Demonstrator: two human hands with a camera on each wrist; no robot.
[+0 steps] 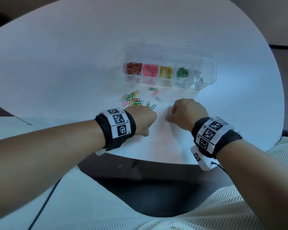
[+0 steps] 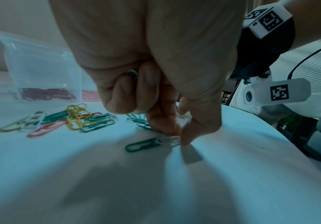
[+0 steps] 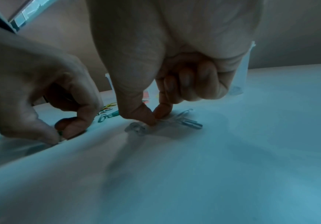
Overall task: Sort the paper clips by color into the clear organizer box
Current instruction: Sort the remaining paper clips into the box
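Down low, both hands pinch: left [image 2: 156, 84] a green-and-silver clip pair [image 2: 152, 144], right [image 3: 175, 68] silver clips [image 3: 177, 121].

1 clear organizer box [image 1: 208, 63] on the white table [image 1: 73, 55], w/ 5 filled compartments in its near row: 1 each of red, pink, yellow, green, silver clips, too tangled to count. Just in front of the box: 1 mixed loose pile [image 1: 131, 99], approx. a dozen-plus, plus 3 singles beside it: 1 green clip [image 1: 153, 89], 1 pink clip [image 1: 155, 93], 1 silver clip [image 1: 157, 99]. 2 hands, 2 marker wristbands. 1 clip on the floor [image 1: 120, 166] below the table edge.
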